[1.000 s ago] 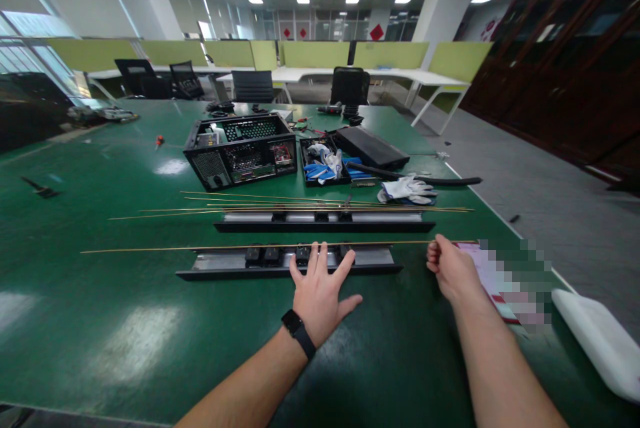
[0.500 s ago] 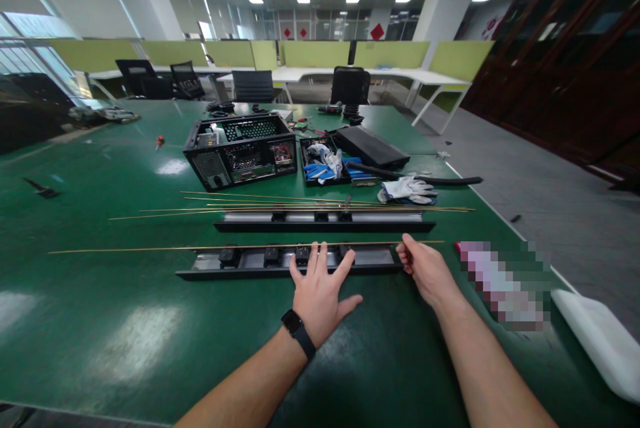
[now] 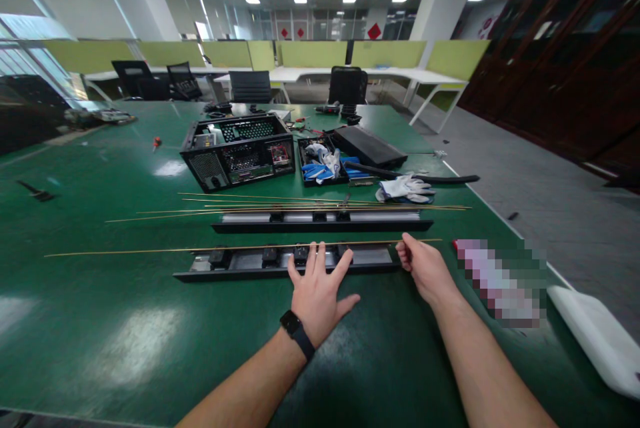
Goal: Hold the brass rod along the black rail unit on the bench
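Take first the long thin rod [image 3: 130, 252], lying along the back of the near rail [image 3: 225, 275] and sticking out well beyond its left end; hard to tell whether touching the black blocks [image 3: 270, 255] or just clear of them. Gripped close to its right end only, by the right hand [image 3: 425, 265], with fingers clamped on it. Could bow or whip at the long loose end with any sudden twist of that wrist, being so thin and held so far to one side. Could also slide lengthwise, catch on a block and nudge it out of place. Across the rail, find the left hand [image 3: 320, 295], with fingers apart and tips reaching up to the rod; impossible to tell how firmly pressing. Might let the rail skid on the smooth green surface [image 3: 100, 321] through too light a touch, or kink the rod through too heavy a one. Beyond, by the far rail [image 3: 320, 227], note the other rods [image 3: 250, 207], loosely crossed and easily tangled by any backward swing. Near their right ends, mind the white gloves [image 3: 405, 189], a soft snag for a stray tip.
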The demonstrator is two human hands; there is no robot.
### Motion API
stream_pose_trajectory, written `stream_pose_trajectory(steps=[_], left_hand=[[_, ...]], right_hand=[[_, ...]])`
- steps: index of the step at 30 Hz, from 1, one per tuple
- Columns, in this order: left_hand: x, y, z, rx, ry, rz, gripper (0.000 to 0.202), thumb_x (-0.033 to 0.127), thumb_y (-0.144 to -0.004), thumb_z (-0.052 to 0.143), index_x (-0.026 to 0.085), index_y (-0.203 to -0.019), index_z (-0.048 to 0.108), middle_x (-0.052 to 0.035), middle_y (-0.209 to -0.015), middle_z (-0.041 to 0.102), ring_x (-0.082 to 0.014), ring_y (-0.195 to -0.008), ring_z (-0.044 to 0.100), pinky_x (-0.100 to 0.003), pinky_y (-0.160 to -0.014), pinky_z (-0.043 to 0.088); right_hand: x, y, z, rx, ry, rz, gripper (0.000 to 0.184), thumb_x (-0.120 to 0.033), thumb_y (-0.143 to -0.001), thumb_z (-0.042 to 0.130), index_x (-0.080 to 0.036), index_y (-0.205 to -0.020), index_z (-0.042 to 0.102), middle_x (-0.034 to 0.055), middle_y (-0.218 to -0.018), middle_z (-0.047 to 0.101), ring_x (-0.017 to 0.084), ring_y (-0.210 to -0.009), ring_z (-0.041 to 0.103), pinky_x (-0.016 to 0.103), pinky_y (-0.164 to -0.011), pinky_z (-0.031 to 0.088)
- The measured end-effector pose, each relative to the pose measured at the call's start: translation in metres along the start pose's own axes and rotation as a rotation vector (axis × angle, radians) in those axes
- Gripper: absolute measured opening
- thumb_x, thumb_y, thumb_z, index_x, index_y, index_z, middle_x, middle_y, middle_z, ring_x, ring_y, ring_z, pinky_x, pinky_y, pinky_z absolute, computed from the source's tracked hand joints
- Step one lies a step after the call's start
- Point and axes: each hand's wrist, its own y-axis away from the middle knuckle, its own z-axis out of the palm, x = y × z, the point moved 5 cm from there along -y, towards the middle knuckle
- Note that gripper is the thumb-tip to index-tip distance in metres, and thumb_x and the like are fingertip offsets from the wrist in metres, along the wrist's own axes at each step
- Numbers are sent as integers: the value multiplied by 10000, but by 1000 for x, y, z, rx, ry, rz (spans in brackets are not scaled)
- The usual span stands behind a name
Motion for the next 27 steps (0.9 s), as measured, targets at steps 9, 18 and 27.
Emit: stream_pose_trajectory(steps=[9,18,27], left_hand=[[0,1,-1,1,12,0,851,660,-877,712,463,-1622,349,-206,-1681,395,-409,-1572,328,-806,-1156,237],[-1,0,0,8,11,1,857,660,-877,713,459,-1625,346,-206,-1679,401,-417,-1565,340,-813,-1151,241],[0,2,4,44,54,47,859,634,-885,716,396,-1631,364,-203,-1669,423,-391,-1546,384,-771,-1181,259]], right_hand=[[1,-16,-33,194,-167,15,381,-470,-712,853,-202,-638,594,22,-648,577,95,-524,451,190,-379,306],[-3,-22,-49,301,-133,16,271,-380,-739,761,-209,-641,576,16,-618,566,94,-496,444,181,-365,299],[1,-17,-39,255,-77,36,269,-389,-789,716,-186,-650,608,15,-649,571,88,-519,466,177,-407,337]])
